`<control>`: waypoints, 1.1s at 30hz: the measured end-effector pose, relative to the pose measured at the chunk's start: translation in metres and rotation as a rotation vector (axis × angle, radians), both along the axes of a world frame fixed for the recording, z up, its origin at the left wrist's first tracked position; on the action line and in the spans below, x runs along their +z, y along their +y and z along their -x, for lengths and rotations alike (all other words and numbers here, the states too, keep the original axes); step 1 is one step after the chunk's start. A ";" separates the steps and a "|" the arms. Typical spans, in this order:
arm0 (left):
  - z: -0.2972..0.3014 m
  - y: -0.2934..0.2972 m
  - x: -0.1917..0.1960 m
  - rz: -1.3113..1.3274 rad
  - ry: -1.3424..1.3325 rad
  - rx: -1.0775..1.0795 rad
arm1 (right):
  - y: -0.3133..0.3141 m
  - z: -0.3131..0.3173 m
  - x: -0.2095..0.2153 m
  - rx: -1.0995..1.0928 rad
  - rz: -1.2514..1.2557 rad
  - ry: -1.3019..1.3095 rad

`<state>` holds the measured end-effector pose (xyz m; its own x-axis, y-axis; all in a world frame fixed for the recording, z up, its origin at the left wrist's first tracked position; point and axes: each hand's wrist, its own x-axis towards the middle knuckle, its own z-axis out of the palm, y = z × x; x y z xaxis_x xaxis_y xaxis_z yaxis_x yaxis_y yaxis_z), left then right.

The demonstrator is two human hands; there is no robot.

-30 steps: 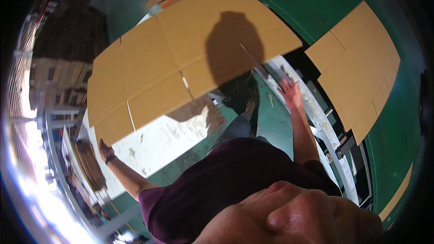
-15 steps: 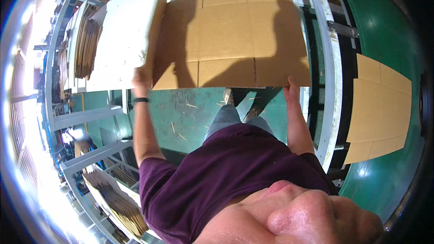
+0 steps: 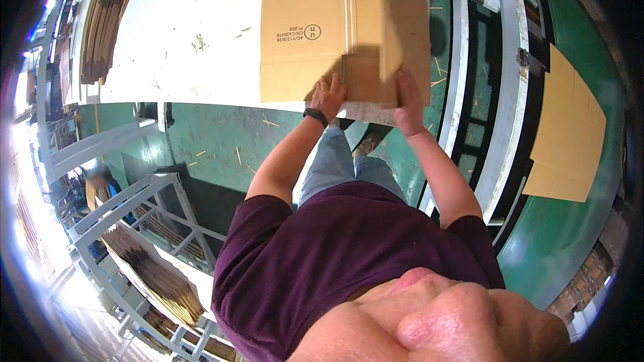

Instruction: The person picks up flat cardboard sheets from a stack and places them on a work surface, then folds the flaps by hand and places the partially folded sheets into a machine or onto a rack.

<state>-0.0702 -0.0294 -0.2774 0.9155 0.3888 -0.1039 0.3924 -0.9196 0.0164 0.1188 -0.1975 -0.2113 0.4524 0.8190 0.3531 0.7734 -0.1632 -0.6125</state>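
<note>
The white worktop [image 3: 194, 20] carries cardboard [image 3: 332, 23] at its near right corner, left hand [image 3: 327, 97] spread loosely over it, right hand [image 3: 409, 104] perhaps gripping, I can't tell, and an uneven push could skew it off the edge.

Room across the white table [image 3: 188, 74]

There is space to reach between the cardboard stack [image 3: 100, 33] by the left edge and the flat cardboard [image 3: 305, 0] toward the right; beyond the right edge, a metal frame [image 3: 515, 107] obstructs.
</note>
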 end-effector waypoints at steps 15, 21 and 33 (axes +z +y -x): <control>0.010 0.022 0.008 0.332 -0.226 0.018 | 0.050 0.026 -0.060 0.161 0.407 -0.329; -0.054 0.020 -0.005 0.502 -0.276 -0.270 | 0.012 -0.027 -0.039 0.144 0.609 -0.272; -0.134 0.027 0.009 0.562 -0.153 -0.474 | 0.052 -0.273 -0.075 -0.743 0.259 0.604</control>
